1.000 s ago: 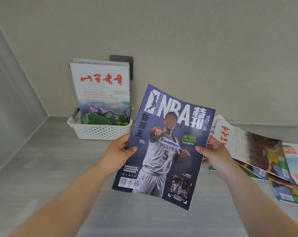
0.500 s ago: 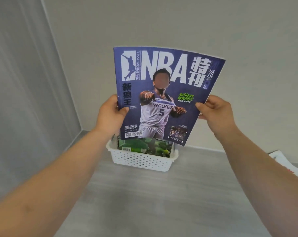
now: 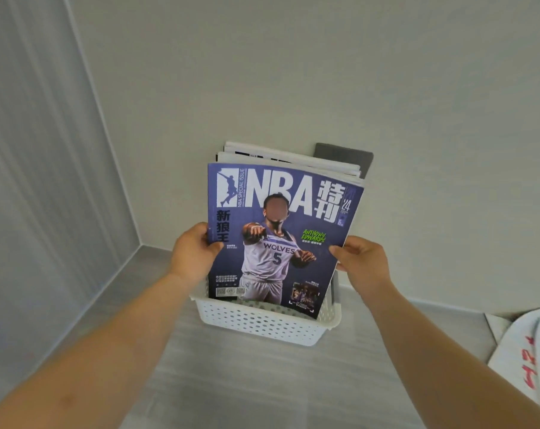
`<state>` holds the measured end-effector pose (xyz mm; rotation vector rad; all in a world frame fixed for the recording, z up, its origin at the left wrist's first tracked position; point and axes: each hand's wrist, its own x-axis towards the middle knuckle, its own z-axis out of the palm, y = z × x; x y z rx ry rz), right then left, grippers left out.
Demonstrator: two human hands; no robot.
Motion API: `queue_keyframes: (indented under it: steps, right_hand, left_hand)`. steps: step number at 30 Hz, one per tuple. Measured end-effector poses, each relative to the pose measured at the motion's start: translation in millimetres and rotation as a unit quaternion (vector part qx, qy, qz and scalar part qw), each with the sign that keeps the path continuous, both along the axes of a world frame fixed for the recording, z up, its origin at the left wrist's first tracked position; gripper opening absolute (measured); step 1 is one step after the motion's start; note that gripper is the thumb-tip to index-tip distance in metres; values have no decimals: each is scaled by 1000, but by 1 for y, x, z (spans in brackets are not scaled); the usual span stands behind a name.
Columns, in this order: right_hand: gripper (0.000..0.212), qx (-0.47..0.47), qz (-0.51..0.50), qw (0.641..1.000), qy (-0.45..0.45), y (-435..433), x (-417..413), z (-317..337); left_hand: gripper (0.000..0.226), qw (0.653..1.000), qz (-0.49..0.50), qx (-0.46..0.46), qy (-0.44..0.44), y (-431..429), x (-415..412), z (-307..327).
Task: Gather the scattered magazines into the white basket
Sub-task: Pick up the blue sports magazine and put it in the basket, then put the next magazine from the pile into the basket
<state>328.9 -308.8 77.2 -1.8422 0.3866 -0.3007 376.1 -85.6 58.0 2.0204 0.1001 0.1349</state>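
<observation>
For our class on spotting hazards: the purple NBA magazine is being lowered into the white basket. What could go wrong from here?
1. The NBA magazine is tilted; its lower right corner seems to overlap the white basket front rim, so it may snag.
2. The basket looks shallow against the tall magazines behind, so the stack might tip forward when the left hand and right hand let go.
</observation>
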Motion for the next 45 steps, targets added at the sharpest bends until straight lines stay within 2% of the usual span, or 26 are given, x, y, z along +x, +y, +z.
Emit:
queue_keyframes:
  steps: [3,5,8,11,14,16,20,24,28,31,32,33,35,36,39,41,43,45]
  right_hand:
    - [10,-37,-31,999,7,3,4,-6]
    - [5,-123,-51,991,7,8,6,-6]
    - [22,-217,-74,973,-1,15,8,-8]
    - [34,-216,-94,972,-4,20,2,-8]
    - [50,-212,-57,976,2,14,-13,-8]
    - [49,-219,-39,975,-1,2,-31,-12]
    - [41,-253,-29,967,-4,-46,-83,-27]
    - [36,-280,-55,957,41,-118,-139,-49]
    - [34,-295,-93,945,109,-204,-205,-70]
    - [36,-361,-107,910,174,-272,-257,-90]
    - [38,-387,-102,895,197,-293,-272,-96]
    - [41,-408,-96,882,218,-314,-284,-100]
    - [47,-431,-85,861,255,-353,-307,-108]
    - [50,-439,-75,854,270,-371,-315,-112]
    - [60,-447,-65,840,302,-403,-333,-122]
    - [77,-426,-34,844,326,-416,-337,-132]
    - [80,-413,-49,853,316,-419,-340,-140]
    - [78,-423,-45,851,307,-418,-340,-142]
  left_hand:
    - [25,999,18,26,-19,-6,4,-5]
    - [38,999,31,26,-26,-8,7,-8]
    - [65,999,23,32,-24,-11,9,-12]
    - [80,998,15,57,-30,-12,1,-17]
    - [78,996,1,67,-64,-12,-18,-27]
    - [76,993,-12,80,-89,-16,-39,-28]
    - [70,974,-65,186,-113,-49,-105,-13]
    - [50,958,-157,228,-82,-100,-162,-16]
    - [32,949,-222,220,-35,-169,-213,-31]
    - [36,925,-305,225,-19,-232,-247,-49]
    - [39,910,-317,262,-43,-255,-258,-55]
    - [45,906,-332,261,-7,-278,-267,-58]
    - [67,908,-332,247,63,-325,-283,-68]
    - [70,916,-323,223,81,-344,-288,-74]
    - [45,925,-303,192,129,-400,-289,-79]
    - [44,939,-265,151,160,-431,-279,-80]
    - [42,950,-226,90,194,-458,-264,-81]
    - [42,954,-191,69,223,-480,-250,-83]
